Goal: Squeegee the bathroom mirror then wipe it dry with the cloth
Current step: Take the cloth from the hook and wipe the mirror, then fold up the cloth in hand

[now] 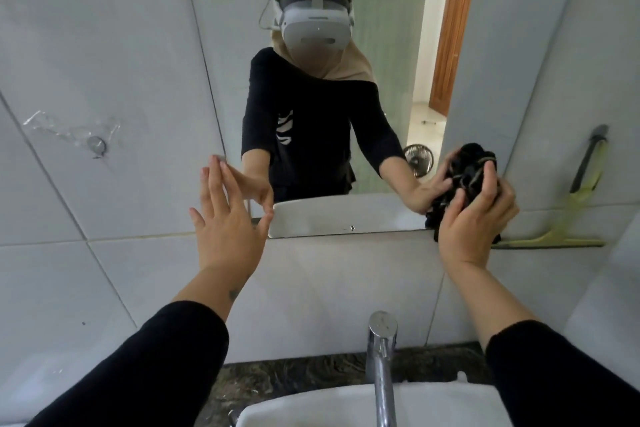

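Both arms are extended forward and upward toward the mirror (pixel 346 97), with black sleeves (pixel 166 357) drawn to mid-forearm. The left hand (pixel 230 225) is raised at 9 o'clock of the frame, palm turned to the wall, fingers (pixel 216 180) straight and loosely spread, nothing being grasped; the fingertips are placed at the mirror's lower left corner, though contact cannot be confirmed. The right hand (pixel 474 218) is shown at 3 o'clock, fingers curled around a bunched black cloth (pixel 467 170), which is pressed against the mirror's lower right corner. The wrist is bent slightly back, knuckles toward the camera. Reflections of both hands are seen meeting the real ones at the glass. A yellow-green squeegee (pixel 568 218) is seen just right of the cloth, at 3 o'clock of the right hand, blade down on the ledge and dark handle leaned up on the tile wall (pixel 104 62). A tap (pixel 382 357) and basin (pixel 346 406) are seen at 6 o'clock.
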